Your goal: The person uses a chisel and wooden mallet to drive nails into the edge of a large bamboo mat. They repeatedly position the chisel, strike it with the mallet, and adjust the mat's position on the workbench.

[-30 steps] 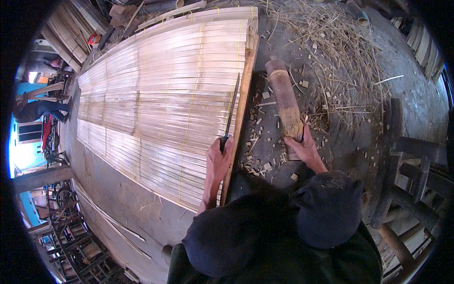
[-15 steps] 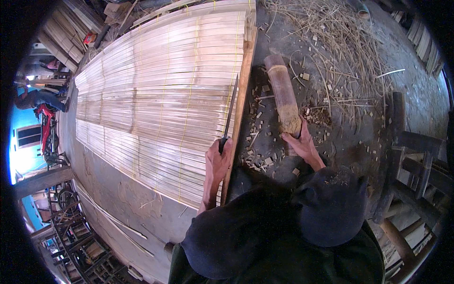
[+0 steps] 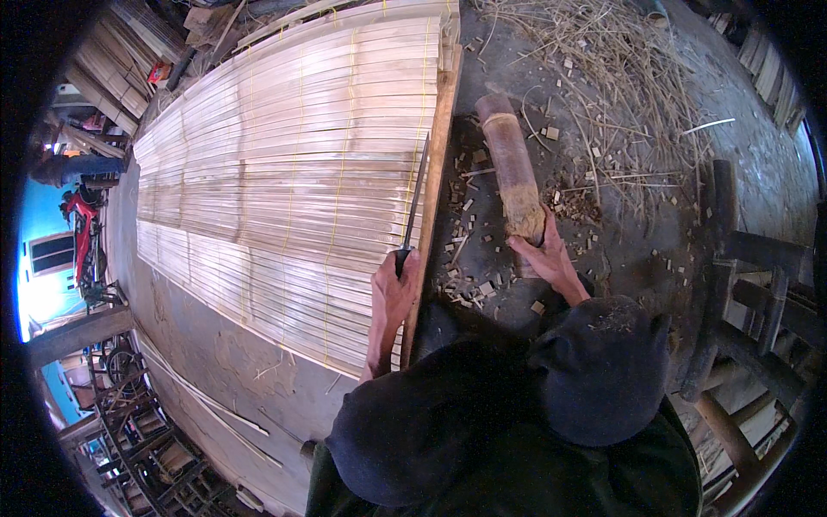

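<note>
My left hand [image 3: 394,289] is closed around the black handle of a long, narrow-bladed knife [image 3: 415,194]. Its dark blade points away from me over the right border of a slatted bamboo mat [image 3: 284,185], which is bound with thin yellow cords. My right hand [image 3: 550,256] grips the near end of a thick bamboo piece [image 3: 510,155], thumb on the left side and fingers partly hidden. That bamboo is brown and smooth, with a pale ring near its far end and a frayed, tan patch by my hand. It lies just right of the mat, angled away from me.
A wooden strip [image 3: 441,112] runs along the mat's right edge. Small bamboo offcuts [image 3: 482,291] litter the dark floor, and a heap of thin shavings [image 3: 620,77] spreads at far right. A dark bamboo frame [image 3: 754,284] stands on the right. At far left are a person [image 3: 77,168] and a red motorcycle [image 3: 83,215].
The whole view has shifted slightly, so the mat and bamboo sit a little further left. The distant person's posture differs. Both hands keep their holds.
</note>
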`<action>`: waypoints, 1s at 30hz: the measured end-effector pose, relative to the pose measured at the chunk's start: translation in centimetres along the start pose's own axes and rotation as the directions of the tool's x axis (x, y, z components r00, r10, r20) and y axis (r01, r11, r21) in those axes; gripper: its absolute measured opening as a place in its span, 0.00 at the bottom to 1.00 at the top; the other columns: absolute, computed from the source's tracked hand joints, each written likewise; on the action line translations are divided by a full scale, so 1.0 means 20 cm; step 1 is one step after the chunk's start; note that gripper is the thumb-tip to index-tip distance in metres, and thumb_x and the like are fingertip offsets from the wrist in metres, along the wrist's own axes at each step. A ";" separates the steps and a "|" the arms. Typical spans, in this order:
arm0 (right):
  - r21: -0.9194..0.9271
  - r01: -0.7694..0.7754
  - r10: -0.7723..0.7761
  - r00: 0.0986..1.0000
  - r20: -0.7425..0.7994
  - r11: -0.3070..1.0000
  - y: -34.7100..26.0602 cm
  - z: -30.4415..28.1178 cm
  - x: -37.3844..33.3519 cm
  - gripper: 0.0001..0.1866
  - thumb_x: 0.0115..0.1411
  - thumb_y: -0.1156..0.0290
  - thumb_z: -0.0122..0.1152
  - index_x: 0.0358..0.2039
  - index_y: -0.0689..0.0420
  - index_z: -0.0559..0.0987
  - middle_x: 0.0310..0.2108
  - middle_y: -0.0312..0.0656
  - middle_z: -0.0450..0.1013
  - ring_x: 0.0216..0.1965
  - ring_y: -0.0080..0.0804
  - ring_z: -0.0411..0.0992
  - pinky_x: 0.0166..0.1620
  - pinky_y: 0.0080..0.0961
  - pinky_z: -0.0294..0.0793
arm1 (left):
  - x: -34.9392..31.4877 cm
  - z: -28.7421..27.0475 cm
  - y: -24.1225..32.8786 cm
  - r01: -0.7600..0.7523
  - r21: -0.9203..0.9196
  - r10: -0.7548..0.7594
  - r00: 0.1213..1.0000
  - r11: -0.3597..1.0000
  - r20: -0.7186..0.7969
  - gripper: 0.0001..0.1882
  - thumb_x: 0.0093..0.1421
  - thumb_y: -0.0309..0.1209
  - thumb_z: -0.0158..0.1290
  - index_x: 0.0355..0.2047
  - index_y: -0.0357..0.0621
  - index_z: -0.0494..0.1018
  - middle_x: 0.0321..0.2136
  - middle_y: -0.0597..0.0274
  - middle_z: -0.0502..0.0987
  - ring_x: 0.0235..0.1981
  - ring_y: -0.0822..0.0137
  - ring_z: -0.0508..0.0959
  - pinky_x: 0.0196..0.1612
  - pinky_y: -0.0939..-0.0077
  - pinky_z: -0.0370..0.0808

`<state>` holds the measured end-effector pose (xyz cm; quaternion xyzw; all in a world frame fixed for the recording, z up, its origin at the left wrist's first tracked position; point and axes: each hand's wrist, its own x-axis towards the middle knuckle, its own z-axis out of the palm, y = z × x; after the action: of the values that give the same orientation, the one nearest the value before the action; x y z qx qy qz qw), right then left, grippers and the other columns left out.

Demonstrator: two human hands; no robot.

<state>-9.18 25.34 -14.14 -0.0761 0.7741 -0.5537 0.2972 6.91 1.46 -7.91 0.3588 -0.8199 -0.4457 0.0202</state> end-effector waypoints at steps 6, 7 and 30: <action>-0.278 0.111 -0.131 0.990 -0.052 0.954 -0.37 -0.11 0.04 0.48 0.52 0.60 0.70 0.68 0.53 0.53 0.52 0.55 0.73 0.53 0.44 0.74 0.56 0.36 0.72 | 0.02 0.05 -0.08 -0.139 0.148 0.146 0.989 0.979 -0.036 0.22 0.68 0.44 0.50 0.31 0.32 0.69 0.22 0.32 0.75 0.28 0.32 0.77 0.27 0.51 0.72; -0.248 0.206 -0.231 0.970 -0.075 0.947 -0.51 -0.13 0.07 0.49 0.51 0.61 0.71 0.68 0.55 0.53 0.53 0.55 0.72 0.54 0.44 0.73 0.56 0.36 0.72 | 0.02 0.05 -0.10 -0.111 0.150 0.116 0.993 0.982 -0.023 0.22 0.68 0.43 0.50 0.31 0.32 0.69 0.22 0.32 0.75 0.29 0.32 0.77 0.27 0.50 0.72; -0.293 0.267 -0.243 0.963 0.115 0.918 -0.32 -0.05 0.14 0.50 0.51 0.54 0.70 0.69 0.50 0.52 0.48 0.57 0.75 0.48 0.53 0.77 0.50 0.41 0.76 | -0.04 0.15 0.00 0.098 0.465 -0.071 0.995 0.880 -0.074 0.23 0.66 0.47 0.49 0.41 0.36 0.66 0.27 0.33 0.78 0.33 0.32 0.78 0.35 0.41 0.73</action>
<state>-13.46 22.56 -9.27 -0.2423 0.8219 -0.4580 0.2366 6.37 4.13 -9.54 0.4004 -0.8859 -0.2253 -0.0641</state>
